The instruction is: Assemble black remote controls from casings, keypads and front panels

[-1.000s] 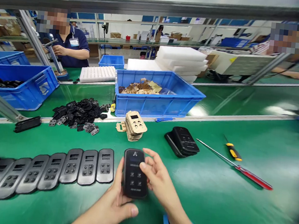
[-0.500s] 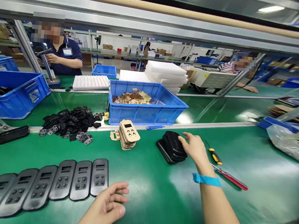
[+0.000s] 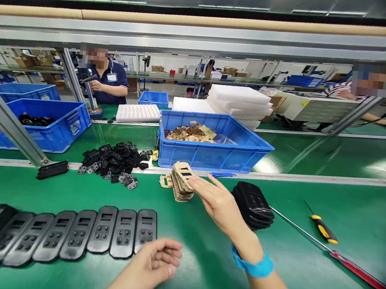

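Observation:
My right hand (image 3: 219, 204), with a blue band round the wrist, reaches over a stack of tan cut-out sheets (image 3: 182, 187). Its fingers are stretched out and the tips meet the right edge of the top sheet; the underside of the hand is hidden. Just right of that hand stands a pile of black plastic covers (image 3: 253, 206). My left hand (image 3: 156, 262) hovers low over the green bench, loosely curled, fingers and thumb apart, holding nothing. Close to its left is a row of black panels (image 3: 123, 233) with windows and round buttons.
A blue bin (image 3: 212, 155) of tan pieces stands behind the sheets. Small black pads (image 3: 115, 159) are heaped left of it. A yellow-black screwdriver (image 3: 324, 229) and a long red-handled screwdriver (image 3: 355, 269) lie at right. Across the bench, a person (image 3: 106, 78) works beside a metal stand.
My right hand has moved left from the black covers to the tan sheets. My left hand stays in much the same pose. The view has shifted left.

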Demonstrator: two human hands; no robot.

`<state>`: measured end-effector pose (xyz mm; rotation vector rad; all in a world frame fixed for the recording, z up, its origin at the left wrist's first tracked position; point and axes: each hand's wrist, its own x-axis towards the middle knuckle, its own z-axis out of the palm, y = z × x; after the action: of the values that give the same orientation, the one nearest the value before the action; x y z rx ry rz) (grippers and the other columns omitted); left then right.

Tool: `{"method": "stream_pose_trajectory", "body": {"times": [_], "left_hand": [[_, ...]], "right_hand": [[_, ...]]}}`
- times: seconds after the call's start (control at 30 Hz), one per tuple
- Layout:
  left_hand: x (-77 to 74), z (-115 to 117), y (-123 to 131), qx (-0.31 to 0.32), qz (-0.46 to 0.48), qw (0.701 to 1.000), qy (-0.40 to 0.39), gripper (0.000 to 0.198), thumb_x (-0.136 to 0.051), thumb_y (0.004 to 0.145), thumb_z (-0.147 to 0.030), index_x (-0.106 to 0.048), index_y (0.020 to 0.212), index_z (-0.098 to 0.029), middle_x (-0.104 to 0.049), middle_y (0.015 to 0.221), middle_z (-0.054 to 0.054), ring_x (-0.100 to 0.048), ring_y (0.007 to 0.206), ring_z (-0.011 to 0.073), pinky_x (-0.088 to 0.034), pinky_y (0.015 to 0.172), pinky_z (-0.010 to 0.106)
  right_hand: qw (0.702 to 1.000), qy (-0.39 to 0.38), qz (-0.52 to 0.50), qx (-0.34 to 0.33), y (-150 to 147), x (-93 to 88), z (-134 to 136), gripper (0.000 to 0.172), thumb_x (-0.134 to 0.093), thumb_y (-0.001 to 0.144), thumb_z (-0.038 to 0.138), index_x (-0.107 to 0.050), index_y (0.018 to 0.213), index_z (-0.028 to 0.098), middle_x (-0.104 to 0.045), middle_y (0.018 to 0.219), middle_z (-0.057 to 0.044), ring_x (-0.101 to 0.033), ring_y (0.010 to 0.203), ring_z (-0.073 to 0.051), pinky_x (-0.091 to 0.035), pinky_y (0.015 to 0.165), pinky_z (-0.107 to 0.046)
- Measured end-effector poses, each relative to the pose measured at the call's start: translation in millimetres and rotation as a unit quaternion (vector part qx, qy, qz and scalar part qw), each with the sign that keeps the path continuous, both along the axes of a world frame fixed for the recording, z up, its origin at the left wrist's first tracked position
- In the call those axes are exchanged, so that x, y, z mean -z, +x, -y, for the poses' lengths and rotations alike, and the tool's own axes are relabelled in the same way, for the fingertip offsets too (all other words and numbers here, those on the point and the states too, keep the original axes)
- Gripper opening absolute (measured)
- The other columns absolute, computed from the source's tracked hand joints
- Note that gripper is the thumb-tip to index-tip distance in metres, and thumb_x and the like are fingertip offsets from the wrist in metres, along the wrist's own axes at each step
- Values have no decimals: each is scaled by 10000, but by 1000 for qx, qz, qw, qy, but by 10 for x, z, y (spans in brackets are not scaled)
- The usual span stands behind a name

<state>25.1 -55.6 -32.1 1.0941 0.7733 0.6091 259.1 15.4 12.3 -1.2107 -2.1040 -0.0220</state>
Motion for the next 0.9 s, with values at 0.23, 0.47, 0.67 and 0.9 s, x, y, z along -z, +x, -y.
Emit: {"method": "stream_pose_trajectory", "body": {"times": [0.23,0.47,0.67,0.9], "left_hand": [[-182,-153,-19,-179,78,980,29,446,-729,729,-427,-597,1060,-160,-639,856,50,-542,598,81,-417,492,181],[-231,-107,-53,-145,48,988,-24,405,-769,659,-463,-518,677,-145,-611,512,2,-533,413,76,-425,405,164],[-231,-10,-44,-97,135,980,-112,384,-821,616,-376,-528,667,-133,-615,572,7,-531,432,53,-386,378,119],[-304,51,-26,-80,171,973,-132,315,-800,656,-323,-556,689,-126,-610,636,17,-498,453,35,-393,414,119]], "right_hand": [[930,-132,-333,88,-291,-88,653,334,-552,878,333,-618,1197,261,-743,899,-35,-696,743,-196,-564,684,-301],[975,-139,-170,36,-345,152,758,472,-643,806,389,-575,1268,319,-605,1233,-91,-554,1081,-313,-465,912,-483],[936,-274,-157,-156,-570,146,894,650,-707,747,169,-472,1329,339,-560,1173,-69,-566,1001,-225,-488,868,-331],[894,-277,-318,-150,-690,209,882,667,-894,488,316,-589,1081,294,-544,1017,-36,-536,771,-182,-478,622,-255]]}}
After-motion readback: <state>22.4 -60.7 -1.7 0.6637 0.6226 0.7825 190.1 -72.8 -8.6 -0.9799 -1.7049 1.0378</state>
